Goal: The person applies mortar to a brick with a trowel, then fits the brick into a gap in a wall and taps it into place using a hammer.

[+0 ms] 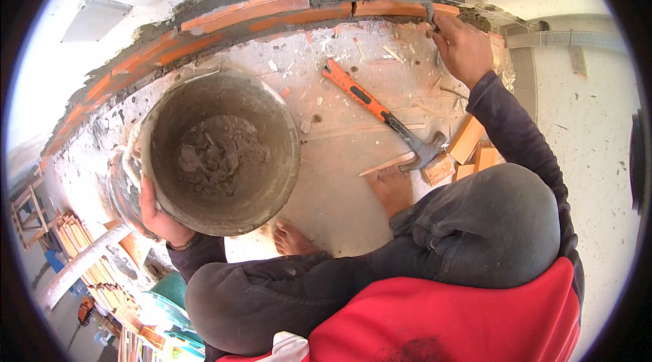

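Observation:
My left hand (157, 216) grips the near rim of a grey bucket (265, 107), with wet grey mortar (217, 155) in the bottom. My right hand (462, 46) reaches far right to the top of a low wall of orange bricks (244, 12) bedded in grey mortar. Its fingers are closed at the brick edge around something thin and grey that I cannot make out. An orange-handled hammer (380, 112) lies on the dusty slab between the two hands. My bare feet (390, 189) rest on the slab.
Loose orange brick pieces (468, 151) lie beside my right knee, and a thin wooden strip (387, 164) lies by the hammer head. Rubble and chips litter the slab. Far below at left are stacked timber and boards (81, 246). A white wall (584, 124) is at right.

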The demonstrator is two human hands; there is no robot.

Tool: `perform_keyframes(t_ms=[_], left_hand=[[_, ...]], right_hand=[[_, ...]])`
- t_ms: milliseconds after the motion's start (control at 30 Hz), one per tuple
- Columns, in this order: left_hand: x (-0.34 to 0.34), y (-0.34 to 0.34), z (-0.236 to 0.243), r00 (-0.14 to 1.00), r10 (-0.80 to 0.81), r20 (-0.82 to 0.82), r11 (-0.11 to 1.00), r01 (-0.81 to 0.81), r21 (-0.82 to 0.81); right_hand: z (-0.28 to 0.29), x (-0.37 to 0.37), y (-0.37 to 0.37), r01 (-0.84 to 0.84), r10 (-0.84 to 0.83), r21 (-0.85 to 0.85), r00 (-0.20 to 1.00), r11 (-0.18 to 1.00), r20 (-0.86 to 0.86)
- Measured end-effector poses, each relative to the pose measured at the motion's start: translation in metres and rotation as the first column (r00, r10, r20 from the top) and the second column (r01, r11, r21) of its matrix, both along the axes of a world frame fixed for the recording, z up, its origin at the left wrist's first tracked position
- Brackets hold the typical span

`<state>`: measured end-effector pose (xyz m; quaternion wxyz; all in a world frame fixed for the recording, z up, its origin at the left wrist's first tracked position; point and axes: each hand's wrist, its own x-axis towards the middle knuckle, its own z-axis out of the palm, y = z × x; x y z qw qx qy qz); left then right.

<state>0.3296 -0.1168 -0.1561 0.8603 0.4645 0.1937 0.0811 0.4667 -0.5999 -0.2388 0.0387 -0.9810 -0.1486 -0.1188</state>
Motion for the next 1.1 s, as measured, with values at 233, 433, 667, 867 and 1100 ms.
perform_keyframes(t_ms=[233, 433, 667, 867, 1100], left_hand=[[-0.003, 0.005, -0.003, 1.0, -0.002, -0.002, 0.999, 0.002, 0.037], [0.001, -0.001, -0.002, 1.0, 0.015, -0.001, 1.0, -0.015, 0.003], [0.002, -0.003, -0.001, 1.0, 0.008, -0.013, 1.0, -0.008, 0.008], [0.001, -0.002, 0.0, 0.998, -0.052, 0.037, 0.999, 0.052, -0.001], [0.0, -0.001, -0.001, 0.999, 0.034, -0.018, 0.999, -0.034, 0.031]], right_hand=[[-0.003, -0.003, 0.002, -0.018, 0.017, 0.072, 1.0, 0.997, 0.015], [-0.007, 0.005, 0.006, 0.042, -0.042, -0.002, 0.997, 0.999, -0.069], [-0.006, 0.006, 0.015, 0.048, -0.048, 0.007, 0.997, 0.999, -0.052], [-0.001, 0.006, 0.019, 0.039, -0.038, 0.005, 0.996, 0.999, -0.078], [-0.006, -0.015, 0.003, 0.048, -0.041, 0.06, 0.992, 0.997, -0.119]])
